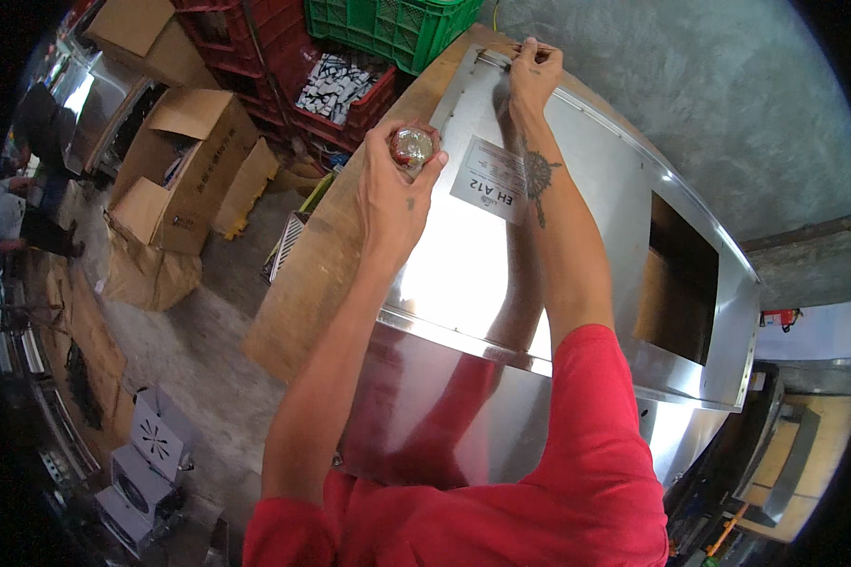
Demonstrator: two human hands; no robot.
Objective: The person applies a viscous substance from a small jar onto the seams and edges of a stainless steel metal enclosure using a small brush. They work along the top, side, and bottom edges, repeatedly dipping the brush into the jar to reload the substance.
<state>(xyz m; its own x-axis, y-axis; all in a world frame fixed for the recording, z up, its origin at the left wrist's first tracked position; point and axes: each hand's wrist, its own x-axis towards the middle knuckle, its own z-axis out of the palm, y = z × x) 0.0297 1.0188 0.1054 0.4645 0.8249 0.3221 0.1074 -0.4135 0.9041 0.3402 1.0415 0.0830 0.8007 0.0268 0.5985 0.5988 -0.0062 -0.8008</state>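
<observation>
My left hand (394,194) is wrapped round a small round container (412,146) with a clear, shiny top and some red at its side; I cannot tell its exact kind. It is held above the near left edge of a large stainless steel sheet-metal housing (425,255). Farther off, at the housing's far corner, my right hand (536,71) has its fingers pinched together. What they hold, if anything, is too small to make out. Between my arms a grey printed label (489,178) lies on the metal, partly covered by my right forearm.
The housing has a rectangular opening (676,283) at the right and rests on a wooden board (298,317). Green (392,33) and red crates (355,118) stand beyond its left end. Cardboard boxes (175,170) and grey metal units (142,482) sit on the left floor. A grey wall (728,113) rises behind.
</observation>
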